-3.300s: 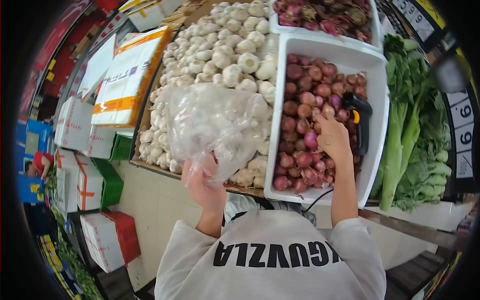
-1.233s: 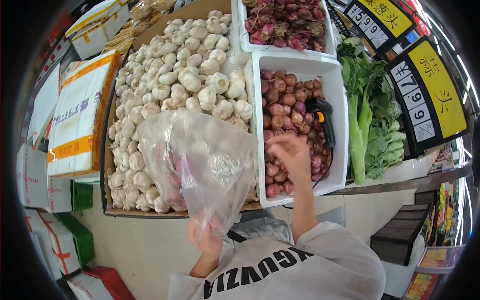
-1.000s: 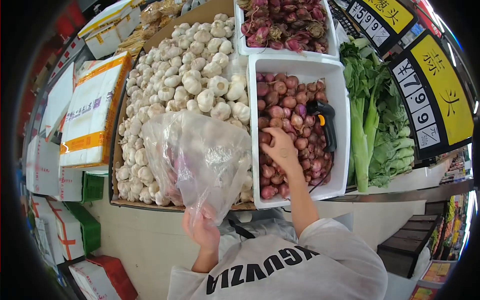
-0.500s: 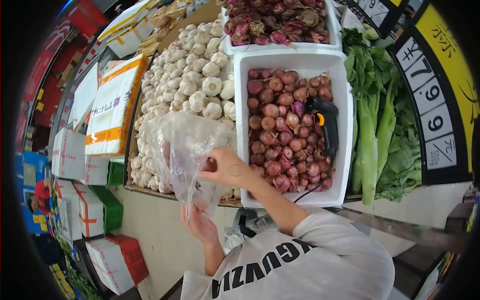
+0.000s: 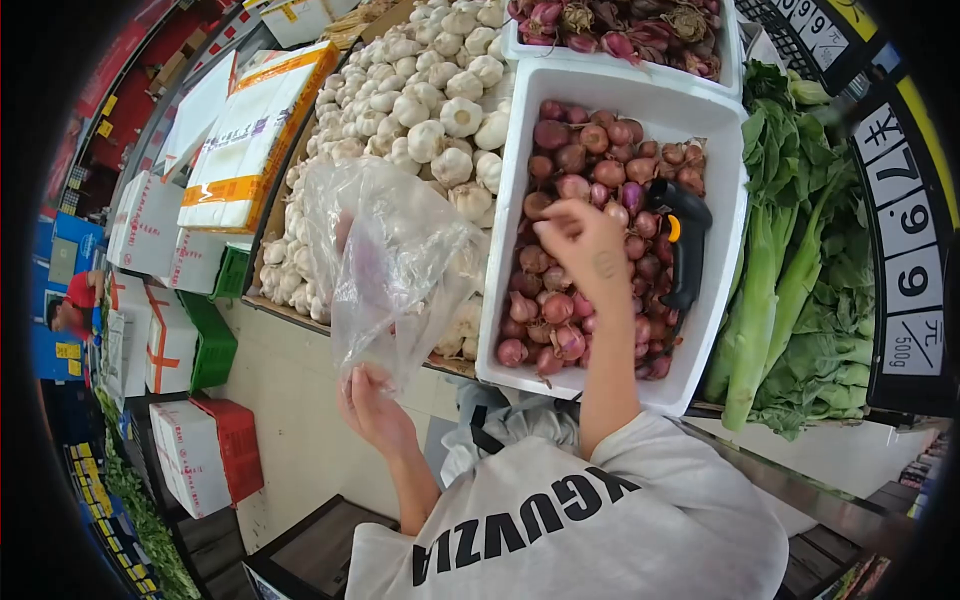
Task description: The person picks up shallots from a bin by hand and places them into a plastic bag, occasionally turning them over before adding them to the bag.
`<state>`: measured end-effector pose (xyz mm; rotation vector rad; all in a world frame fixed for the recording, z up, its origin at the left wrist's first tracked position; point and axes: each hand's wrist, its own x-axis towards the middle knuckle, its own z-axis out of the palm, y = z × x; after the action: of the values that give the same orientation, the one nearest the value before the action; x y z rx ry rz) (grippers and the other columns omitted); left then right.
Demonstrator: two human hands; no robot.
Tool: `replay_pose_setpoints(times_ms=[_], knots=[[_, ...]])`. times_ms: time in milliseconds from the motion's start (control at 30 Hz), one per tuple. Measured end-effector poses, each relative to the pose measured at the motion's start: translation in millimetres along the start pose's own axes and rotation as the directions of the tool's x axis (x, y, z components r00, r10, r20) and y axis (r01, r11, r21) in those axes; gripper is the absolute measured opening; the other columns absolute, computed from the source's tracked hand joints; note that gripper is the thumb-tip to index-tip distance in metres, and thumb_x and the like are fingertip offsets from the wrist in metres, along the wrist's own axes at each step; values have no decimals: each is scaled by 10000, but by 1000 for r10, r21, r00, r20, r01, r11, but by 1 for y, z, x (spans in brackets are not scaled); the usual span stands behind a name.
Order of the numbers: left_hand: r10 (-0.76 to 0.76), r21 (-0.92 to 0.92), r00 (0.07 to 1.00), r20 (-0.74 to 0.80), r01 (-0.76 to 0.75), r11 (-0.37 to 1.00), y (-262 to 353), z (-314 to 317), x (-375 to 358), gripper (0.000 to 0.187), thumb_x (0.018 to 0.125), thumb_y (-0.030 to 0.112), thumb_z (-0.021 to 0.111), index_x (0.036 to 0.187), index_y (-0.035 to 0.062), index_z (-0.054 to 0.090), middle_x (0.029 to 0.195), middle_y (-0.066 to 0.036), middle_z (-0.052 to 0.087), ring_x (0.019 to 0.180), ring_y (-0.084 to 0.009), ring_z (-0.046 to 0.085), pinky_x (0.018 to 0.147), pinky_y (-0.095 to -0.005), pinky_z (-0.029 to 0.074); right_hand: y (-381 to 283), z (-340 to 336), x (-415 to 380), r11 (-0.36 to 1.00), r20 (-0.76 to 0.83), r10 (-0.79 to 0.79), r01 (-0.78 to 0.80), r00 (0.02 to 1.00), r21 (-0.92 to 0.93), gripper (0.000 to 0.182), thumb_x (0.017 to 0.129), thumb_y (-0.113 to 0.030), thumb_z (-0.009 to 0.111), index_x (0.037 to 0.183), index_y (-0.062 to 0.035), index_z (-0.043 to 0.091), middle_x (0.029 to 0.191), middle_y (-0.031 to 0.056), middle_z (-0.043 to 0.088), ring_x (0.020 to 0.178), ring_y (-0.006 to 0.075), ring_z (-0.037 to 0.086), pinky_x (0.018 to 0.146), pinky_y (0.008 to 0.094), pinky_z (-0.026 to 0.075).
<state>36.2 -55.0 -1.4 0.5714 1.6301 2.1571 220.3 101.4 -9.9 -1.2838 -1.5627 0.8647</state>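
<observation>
- Left hand [image 5: 372, 408]: nearest the body, below the worktop edge, fingers closed on the gathered lower end of the clear plastic bag [image 5: 395, 255]. Bag stands raised in front of the garlic pile [image 5: 420, 110]; pinkish shapes show through the film. Risk: held by a thin pinch only, the film may slip or tear as weight is added.
- Right hand [image 5: 588, 250]: over the white tub [image 5: 730, 215] of red shallots [image 5: 575, 175], fingers loosely curled; whether it holds 1 cannot be told. Risk: a shallot carried across the gap could miss the bag mouth and fall to the floor.
- Black scanner [image 5: 683, 245]: lying on the shallots just beside the right hand; a knock could shift it.
- Leafy greens [image 5: 800, 260]: right of the tub, apart from both hands.
</observation>
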Motion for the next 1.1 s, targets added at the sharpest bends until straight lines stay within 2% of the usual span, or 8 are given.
replay_pose_setpoints(times_ms=[233, 367, 533, 733, 833, 867, 933, 1100], knots=[[5, -62, 973, 231, 9, 998, -3, -10, 18, 167, 814, 139, 431, 724, 14, 495, 692, -15, 458, 658, -82, 403, 604, -218, 307, 24, -4, -6, 897, 41, 108, -79, 993, -434, 223, 625, -74, 596, 839, -28, 554, 710, 147, 562, 682, 268, 561, 633, 326, 441], [-42, -89, 949, 311, 73, 993, -3, 2, 28, 187, 812, 134, 423, 847, -31, 506, 828, -76, 518, 776, -124, 471, 696, -235, 346, 34, 2, -5, 875, 124, -21, 78, 992, -478, 338, 613, -12, 516, 946, -69, 516, 778, 169, 558, 799, 339, 527, 702, 394, 417], [-80, -146, 908, 411, 153, 977, -4, 10, 37, 231, 806, 122, 422, 937, -59, 480, 927, -117, 520, 870, -164, 488, 783, -268, 356, 37, 9, -5, 861, 255, 146, 4, 956, -508, 424, 593, -13, 535, 1009, -92, 507, 903, 173, 541, 852, 317, 518, 735, 380, 411], [-86, -193, 876, 474, 198, 961, -11, 15, 33, 203, 800, 112, 437, 928, -38, 481, 879, -88, 517, 833, -148, 486, 746, -265, 364, 30, -9, -5, 928, 257, -41, 132, 966, -349, 322, 589, -62, 573, 910, -86, 562, 794, 137, 569, 747, 263, 555, 673, 330, 439], [-115, -185, 883, 455, 220, 958, -13, 22, 29, 172, 799, 115, 444, 904, -13, 489, 809, -52, 501, 765, -127, 468, 687, -252, 357, -2, -27, -4, 1000, 520, 0, -14, 854, 23, 367, 581, -127, 653, 924, -36, 559, 736, 48, 558, 677, 110, 511, 649, 224, 424], [-120, -189, 891, 437, 222, 957, -13, 22, 27, 156, 800, 117, 445, 891, 0, 493, 774, -35, 488, 728, -118, 455, 655, -247, 348, -6, -24, -6, 1000, 524, 5, -17, 851, 19, 367, 581, -127, 653, 924, -36, 559, 736, 48, 558, 677, 110, 511, 649, 224, 424], [-139, -189, 904, 405, 231, 954, -13, 22, 22, 134, 802, 121, 446, 859, 8, 489, 745, -27, 471, 697, -115, 436, 633, -243, 334, -17, -3, -8, 883, 593, -122, -186, 796, 431, 350, 597, -136, 654, 910, -16, 555, 758, 54, 568, 680, 114, 524, 661, 228, 430], [-126, -146, 906, 403, 200, 969, -10, 16, 13, 116, 809, 134, 437, 764, 29, 457, 677, -19, 428, 642, -107, 396, 594, -236, 303, -13, 99, -8, 938, 512, -70, -118, 856, 325, 327, 629, -176, 640, 898, -8, 560, 774, 118, 588, 689, 163, 551, 640, 269, 440]])
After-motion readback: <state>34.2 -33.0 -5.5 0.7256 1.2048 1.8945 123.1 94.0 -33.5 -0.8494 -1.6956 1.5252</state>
